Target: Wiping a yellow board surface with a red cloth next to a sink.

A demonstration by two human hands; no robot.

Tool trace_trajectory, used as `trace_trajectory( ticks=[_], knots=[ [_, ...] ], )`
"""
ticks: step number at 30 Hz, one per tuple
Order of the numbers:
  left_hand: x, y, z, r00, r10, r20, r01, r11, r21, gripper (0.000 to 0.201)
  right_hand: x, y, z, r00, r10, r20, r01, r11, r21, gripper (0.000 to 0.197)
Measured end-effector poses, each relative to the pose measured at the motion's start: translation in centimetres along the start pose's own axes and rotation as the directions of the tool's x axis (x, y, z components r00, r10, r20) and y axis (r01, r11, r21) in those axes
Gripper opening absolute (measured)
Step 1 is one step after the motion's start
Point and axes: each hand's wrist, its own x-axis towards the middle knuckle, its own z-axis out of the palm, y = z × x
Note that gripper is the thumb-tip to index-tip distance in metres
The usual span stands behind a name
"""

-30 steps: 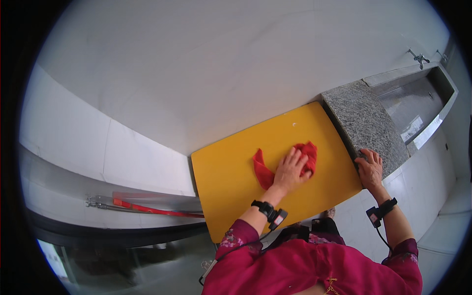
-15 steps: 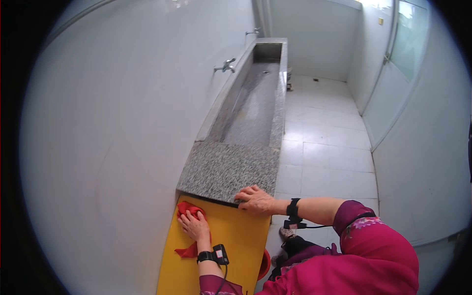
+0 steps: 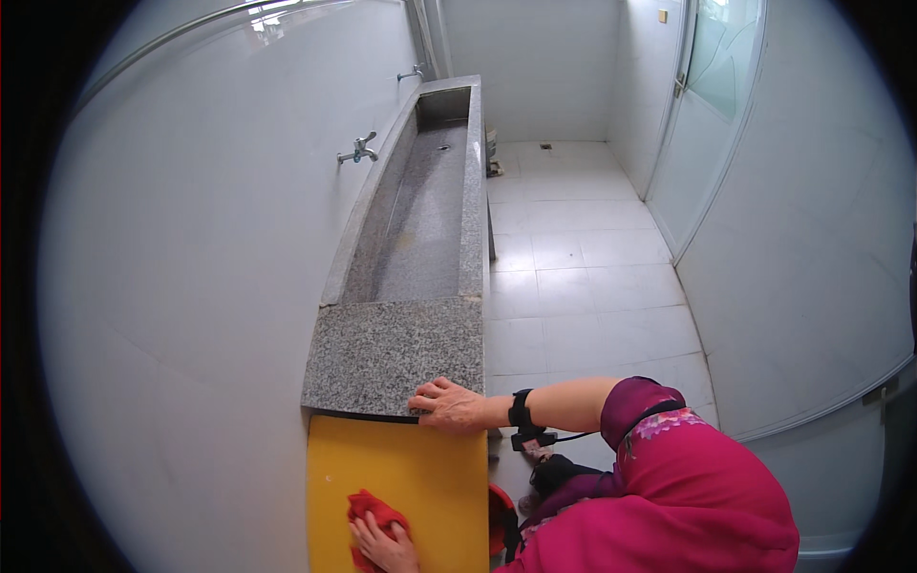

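Observation:
My left hand (image 3: 384, 546) presses a crumpled red cloth (image 3: 371, 511) flat against a yellow board (image 3: 420, 477) at the bottom of the view. My right hand (image 3: 449, 405) lies open, palm down, on the near edge of the speckled granite counter (image 3: 392, 349), where it meets the yellow board. A black band sits on my right wrist. My pink sleeve fills the lower right.
Beyond the counter runs a long granite trough sink (image 3: 420, 205) with two wall taps (image 3: 356, 150). A white tiled wall is on the left, a tiled floor (image 3: 583, 267) and a glass door (image 3: 707, 115) on the right. A red object (image 3: 501, 520) shows beside the board.
The view has swung from the board face-on to along the counter and sink. My left hand with the cloth has slid toward the bottom of the board; my right hand stays on the granite edge.

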Motion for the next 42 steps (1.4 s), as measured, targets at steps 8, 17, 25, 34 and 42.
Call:
trace_trajectory(
  ticks=[8, 17, 25, 34, 42],
  knots=[
    [9.1, 11.9, 3.1, 0.994, 0.099, 0.053, -0.097, 0.994, -0.04, 0.051, -0.2, 0.4, 0.8, 0.99, -0.042, -0.137, 0.03, 0.995, -0.093, 0.017],
    [-4.6, 3.9, -2.0, 0.83, 0.548, 0.1, -0.518, 0.825, -0.227, 0.058, -0.6, 0.6, 0.4, 0.987, -0.034, -0.159, 0.025, 0.998, -0.063, 0.016],
    [5.4, 3.3, 2.6, 0.998, -0.059, -0.037, 0.059, 0.998, -0.003, 0.051, -0.1, 0.2, 1.1, 0.985, -0.059, -0.16, 0.039, 0.992, -0.12, 0.018],
    [-2.2, 10.2, -1.1, 0.867, 0.473, 0.156, -0.444, 0.875, -0.192, 0.048, -0.4, 0.2, 0.5, 0.997, 0.006, -0.076, -0.01, 0.999, -0.052, 0.015],
    [-8.4, -3.0, -5.8, 0.989, 0.126, -0.083, -0.122, 0.991, 0.058, 0.055, -0.6, 0.7, 0.3, 0.993, -0.041, -0.107, 0.032, 0.996, -0.082, 0.015]
  ],
)
